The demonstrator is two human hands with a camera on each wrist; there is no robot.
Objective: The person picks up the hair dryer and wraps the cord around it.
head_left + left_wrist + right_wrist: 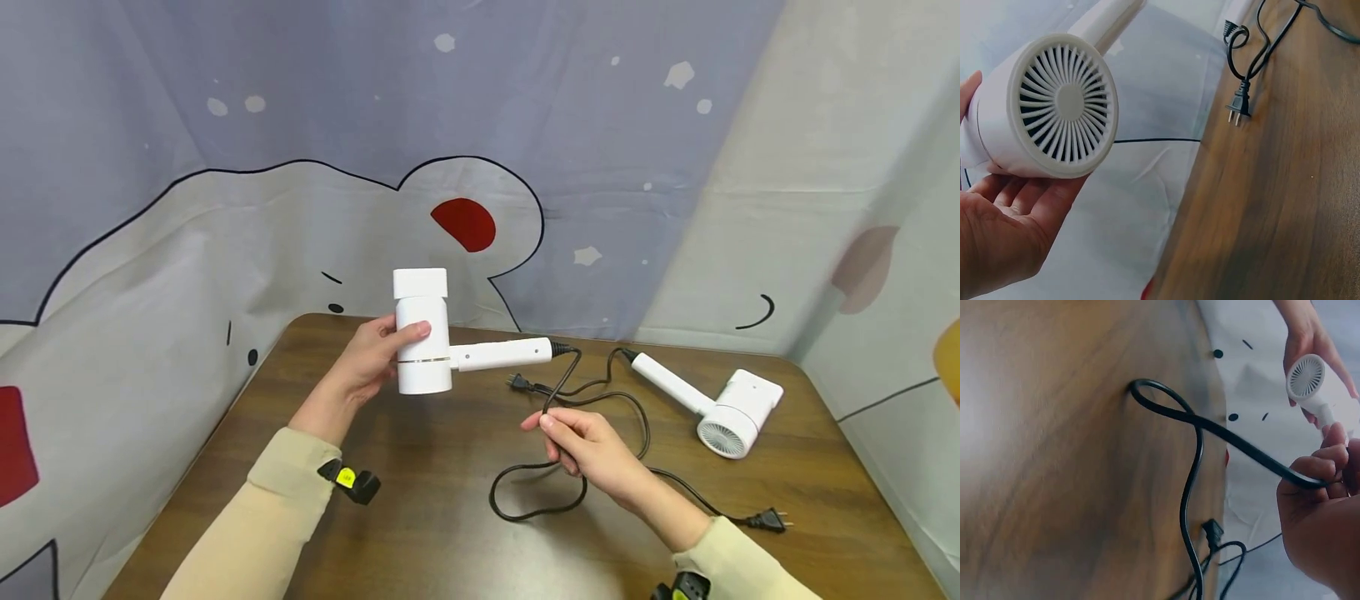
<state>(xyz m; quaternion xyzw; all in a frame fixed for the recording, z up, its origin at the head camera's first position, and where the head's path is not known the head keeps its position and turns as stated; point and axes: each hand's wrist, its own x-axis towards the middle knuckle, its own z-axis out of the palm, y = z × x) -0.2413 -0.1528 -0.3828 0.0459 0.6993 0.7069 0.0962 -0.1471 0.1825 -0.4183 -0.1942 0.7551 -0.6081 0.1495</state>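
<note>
My left hand [369, 358] grips the barrel of a white hair dryer [423, 312], held above the table with its handle pointing right. In the left wrist view the fingers of the left hand [1010, 231] lie under the barrel, and the round slotted grille [1069, 103] faces the camera. A black cord [573, 367] runs from the handle's end to my right hand [592, 450], which pinches it between thumb and fingers. From the right hand [1319, 506] the cord [1241, 444] loops down to the table in the right wrist view.
A second white hair dryer [738, 417] lies on the right of the wooden table [420, 517]. One black plug [519, 382] lies near the middle back, another plug [768, 521] at the right front. Cords cross between them. A patterned curtain [480, 100] hangs behind the table.
</note>
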